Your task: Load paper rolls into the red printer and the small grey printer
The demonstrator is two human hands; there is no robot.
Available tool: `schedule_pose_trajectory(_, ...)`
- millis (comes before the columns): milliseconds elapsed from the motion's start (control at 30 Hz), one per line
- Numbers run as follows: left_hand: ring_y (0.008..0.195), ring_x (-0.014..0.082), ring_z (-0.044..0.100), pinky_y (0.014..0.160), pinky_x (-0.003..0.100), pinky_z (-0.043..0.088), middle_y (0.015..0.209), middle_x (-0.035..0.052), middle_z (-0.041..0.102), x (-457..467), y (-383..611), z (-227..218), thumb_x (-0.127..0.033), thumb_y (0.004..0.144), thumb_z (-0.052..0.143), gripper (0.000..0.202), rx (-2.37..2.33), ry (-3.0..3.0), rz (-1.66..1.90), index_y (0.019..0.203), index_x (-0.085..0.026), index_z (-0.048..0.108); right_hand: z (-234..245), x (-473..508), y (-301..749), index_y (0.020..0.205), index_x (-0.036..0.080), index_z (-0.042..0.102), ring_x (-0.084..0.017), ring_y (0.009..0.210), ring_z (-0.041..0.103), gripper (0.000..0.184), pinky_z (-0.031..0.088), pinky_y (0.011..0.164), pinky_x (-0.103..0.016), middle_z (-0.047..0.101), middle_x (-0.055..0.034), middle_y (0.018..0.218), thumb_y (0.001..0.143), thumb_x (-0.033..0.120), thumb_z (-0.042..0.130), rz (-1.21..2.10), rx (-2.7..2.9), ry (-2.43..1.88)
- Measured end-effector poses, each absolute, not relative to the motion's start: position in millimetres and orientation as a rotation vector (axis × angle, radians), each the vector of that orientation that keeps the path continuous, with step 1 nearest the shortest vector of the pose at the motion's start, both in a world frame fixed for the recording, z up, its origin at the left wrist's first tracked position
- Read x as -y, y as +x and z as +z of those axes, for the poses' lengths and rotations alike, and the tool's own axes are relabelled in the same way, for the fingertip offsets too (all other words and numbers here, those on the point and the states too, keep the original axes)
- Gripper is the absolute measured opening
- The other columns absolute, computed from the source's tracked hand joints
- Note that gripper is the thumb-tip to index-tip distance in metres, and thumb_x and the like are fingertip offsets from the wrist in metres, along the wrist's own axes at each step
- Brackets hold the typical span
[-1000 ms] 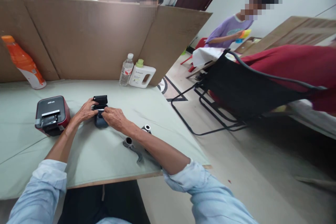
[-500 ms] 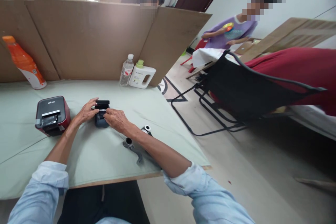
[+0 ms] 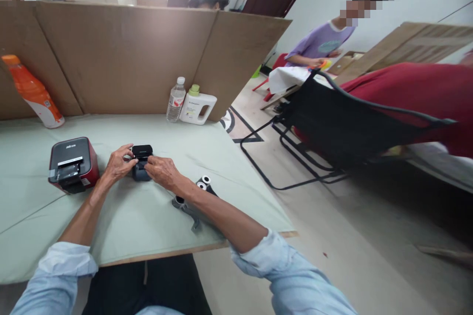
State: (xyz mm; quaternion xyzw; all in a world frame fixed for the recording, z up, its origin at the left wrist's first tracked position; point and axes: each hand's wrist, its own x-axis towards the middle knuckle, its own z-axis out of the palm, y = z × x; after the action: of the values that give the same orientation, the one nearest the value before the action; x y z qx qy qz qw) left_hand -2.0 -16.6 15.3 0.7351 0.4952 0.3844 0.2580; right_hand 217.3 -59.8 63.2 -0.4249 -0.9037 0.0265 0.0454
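A small dark blue label printer (image 3: 141,162) with a black hinged lid sits on the pale green table (image 3: 155,206). My left hand (image 3: 118,163) grips its left side with curled fingers. My right hand (image 3: 161,171) rests on its right side, fingers pressed against the lid, which is nearly down. A larger red and black printer (image 3: 73,164) stands to the left of my hands. Small paper rolls (image 3: 202,183) and a grey part (image 3: 185,204) lie beside my right forearm.
An orange bottle (image 3: 31,91), a water bottle (image 3: 176,99) and a white jug (image 3: 197,105) stand against the cardboard screen (image 3: 125,54). A black folding chair (image 3: 332,128) stands to the right of the table. A person in purple (image 3: 321,44) works farther back.
The black lid of the small printer has swung down from upright to nearly shut under my right hand. The view shifted slightly. The person in purple lowered their hands.
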Motion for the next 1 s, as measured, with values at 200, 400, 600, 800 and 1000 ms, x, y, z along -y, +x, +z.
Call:
schedule_pose_trajectory(200,0.115,0.0306,0.073,0.082,0.04,0.064,0.13,0.0166,0.074,23,-2,14,-0.044,0.082,0.068,0.026,-1.424,1.964,1.112,0.076,-0.019,0.065,60,59,217,0.1,0.018,0.076,-0.017,0.088,0.062,0.026,0.033,0.064,-0.028,0.07,-0.0101,0.105,0.106,0.018,0.051,0.119,2.726,-1.28)
schedule_pose_trajectory(400,0.108,0.0285,0.074,0.076,0.036,0.063,0.126,0.0129,0.074,22,3,14,-0.04,0.082,0.068,0.026,-1.422,1.956,1.102,0.098,-0.02,0.07,59,60,215,0.101,0.017,0.077,-0.018,0.088,0.061,0.03,0.035,0.066,-0.028,0.071,-0.011,0.106,0.107,0.018,0.048,0.088,2.752,-1.295)
schedule_pose_trajectory(600,0.107,0.0272,0.072,0.07,0.034,0.064,0.124,0.0121,0.072,26,6,15,-0.032,0.084,0.064,0.026,-1.428,2.027,1.078,0.105,-0.02,0.073,61,61,214,0.103,0.017,0.077,-0.019,0.09,0.061,0.031,0.035,0.066,-0.028,0.071,-0.0118,0.106,0.107,0.017,0.047,0.081,2.766,-1.304)
schedule_pose_trajectory(800,0.124,0.0311,0.067,0.092,0.044,0.064,0.133,0.0139,0.069,29,9,11,-0.029,0.09,0.062,0.025,-1.476,2.097,1.051,0.11,-0.021,0.075,58,59,215,0.101,0.018,0.076,-0.019,0.091,0.061,0.028,0.036,0.067,-0.027,0.07,-0.0112,0.106,0.106,0.017,0.048,0.09,2.758,-1.284)
schedule_pose_trajectory(1000,0.142,0.0335,0.057,0.119,0.052,0.048,0.154,0.018,0.056,48,-1,5,-0.037,0.094,0.064,0.043,-1.412,2.278,0.948,0.132,-0.019,0.07,48,57,226,0.114,0.019,0.072,-0.021,0.102,0.063,0.018,0.046,0.077,-0.027,0.068,-0.0108,0.114,0.105,0.026,0.057,0.111,2.691,-1.183)
